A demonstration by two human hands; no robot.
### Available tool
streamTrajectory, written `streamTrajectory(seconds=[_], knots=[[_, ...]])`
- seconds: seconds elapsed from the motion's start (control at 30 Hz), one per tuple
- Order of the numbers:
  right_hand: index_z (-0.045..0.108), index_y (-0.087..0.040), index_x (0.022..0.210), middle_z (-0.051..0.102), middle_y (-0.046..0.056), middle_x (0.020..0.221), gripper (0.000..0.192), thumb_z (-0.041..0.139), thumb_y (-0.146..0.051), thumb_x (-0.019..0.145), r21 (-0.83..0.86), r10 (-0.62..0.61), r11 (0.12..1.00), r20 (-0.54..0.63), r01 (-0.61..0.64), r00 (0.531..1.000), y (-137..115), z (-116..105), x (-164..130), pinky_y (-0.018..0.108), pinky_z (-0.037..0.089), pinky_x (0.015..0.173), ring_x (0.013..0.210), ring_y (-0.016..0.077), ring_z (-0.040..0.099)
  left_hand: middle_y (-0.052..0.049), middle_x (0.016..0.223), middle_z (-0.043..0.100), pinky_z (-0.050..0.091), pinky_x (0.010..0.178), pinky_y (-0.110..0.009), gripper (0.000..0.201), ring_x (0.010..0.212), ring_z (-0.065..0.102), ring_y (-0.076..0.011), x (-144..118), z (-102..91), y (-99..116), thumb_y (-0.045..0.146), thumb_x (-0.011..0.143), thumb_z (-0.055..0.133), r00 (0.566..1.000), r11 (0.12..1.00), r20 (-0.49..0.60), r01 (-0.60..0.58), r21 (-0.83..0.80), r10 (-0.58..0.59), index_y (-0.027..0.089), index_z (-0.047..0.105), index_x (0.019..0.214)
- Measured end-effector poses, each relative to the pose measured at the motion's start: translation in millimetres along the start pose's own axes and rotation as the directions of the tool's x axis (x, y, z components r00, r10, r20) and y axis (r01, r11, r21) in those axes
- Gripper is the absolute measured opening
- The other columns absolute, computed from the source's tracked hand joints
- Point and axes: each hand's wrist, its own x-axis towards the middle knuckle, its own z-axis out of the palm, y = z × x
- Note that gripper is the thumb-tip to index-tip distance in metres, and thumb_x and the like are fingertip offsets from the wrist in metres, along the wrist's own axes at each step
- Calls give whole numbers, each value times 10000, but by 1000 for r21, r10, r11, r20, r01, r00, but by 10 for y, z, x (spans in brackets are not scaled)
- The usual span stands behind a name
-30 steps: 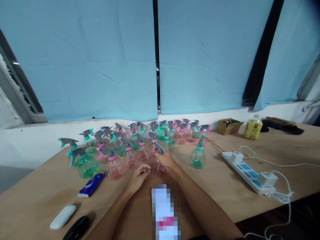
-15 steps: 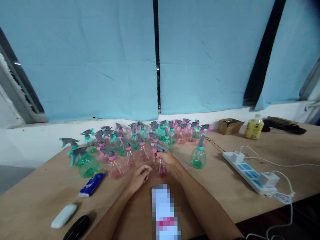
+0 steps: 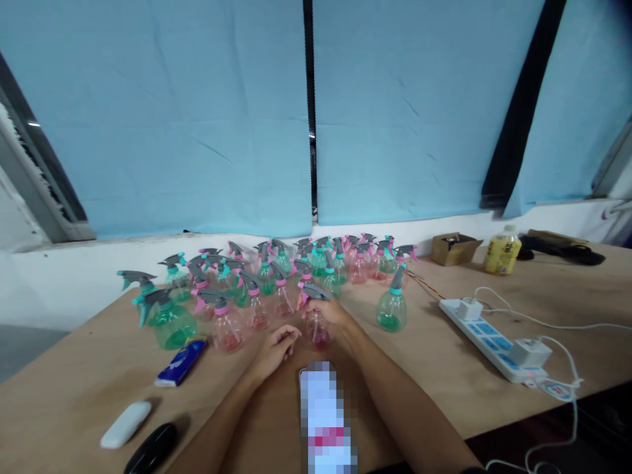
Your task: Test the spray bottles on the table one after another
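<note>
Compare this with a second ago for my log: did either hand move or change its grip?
Hardly. The right hand still grips the pink spray bottle, which now sits a touch nearer the person. The left hand stays loosely curled on the table, holding nothing. The green spray bottle and power strip are unmoved.
</note>
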Motion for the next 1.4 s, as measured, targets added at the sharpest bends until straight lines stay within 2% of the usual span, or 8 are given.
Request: streamTrajectory(seconds=[0.13, 0.3, 0.47, 0.63, 0.83, 1.07, 1.3, 1.4], knots=[[671, -191, 782, 617, -22, 632, 227, 533, -160, 606, -15, -34, 999, 13, 34, 999, -26, 13, 2, 234, 464, 526, 523, 116, 548, 62, 551, 478, 305, 504, -210, 355, 495, 418, -99, 9, 0, -18, 520, 824, 541, 1000, 1000, -5, 3, 4, -3, 178, 622, 879], [648, -193, 674, 603, -19, 587, 148, 522, -165, 602, -45, -34, 999, -55, 31, 998, -30, 45, -15, 237, 463, 537, 517, 118, 533, 59, 554, 486, 319, 506, -211, 349, 501, 429, -100, 11, 1, -24, 508, 822, 545, 1000, 1000, -2, -13, -3, 13, 174, 627, 880], [680, -194, 780, 640, -16, 651, 231, 536, -174, 601, -61, -27, 998, -20, 26, 999, -85, 63, -23, 230, 463, 555, 560, 121, 552, 61, 545, 486, 317, 498, -208, 346, 491, 429, -98, -2, 9, 8, 505, 816, 550, 1000, 1000, -3, -3, -6, 3, 172, 625, 875], [680, -189, 756, 628, -19, 615, 215, 529, -164, 605, -27, -33, 999, -15, 33, 999, -75, 67, -18, 232, 457, 543, 526, 117, 537, 61, 552, 487, 312, 489, -207, 346, 485, 423, -97, 14, 3, -27, 507, 815, 555, 1000, 1000, 9, -18, -5, 18, 171, 622, 872], [694, -195, 793, 619, -35, 600, 238, 547, -169, 608, -99, -48, 994, -30, 45, 998, -59, 59, -3, 224, 448, 528, 505, 106, 518, 58, 554, 491, 308, 485, -207, 382, 485, 427, -100, 20, -9, -48, 543, 812, 556, 1000, 1000, 20, -21, 9, 21, 173, 623, 878], [656, -197, 660, 592, -22, 577, 138, 530, -174, 606, -67, -39, 997, -29, 37, 999, -16, 55, 13, 229, 446, 532, 545, 128, 556, 58, 557, 485, 309, 487, -207, 378, 489, 426, -99, 23, -7, -59, 542, 817, 554, 1000, 1000, 18, -20, 8, 20, 175, 620, 876], [673, -215, 812, 612, -27, 657, 223, 530, -162, 649, -252, -100, 965, -113, 68, 989, 57, 39, 20, 250, 465, 607, 610, 137, 558, 53, 568, 497, 320, 500, -209, 375, 507, 443, -105, 32, -18, -80, 534, 822, 548, 1000, 1000, 15, -18, 20, 18, 174, 624, 893], [639, -224, 935, 616, -19, 740, 283, 532, -169, 679, -400, -241, 906, -222, 137, 945, 98, 3, 20, 261, 468, 677, 684, 148, 558, 52, 571, 506, 326, 505, -210, 374, 507, 444, -104, 26, -17, -66, 537, 827, 538, 1000, 1000, 13, -14, 26, 13, 177, 624, 886]])
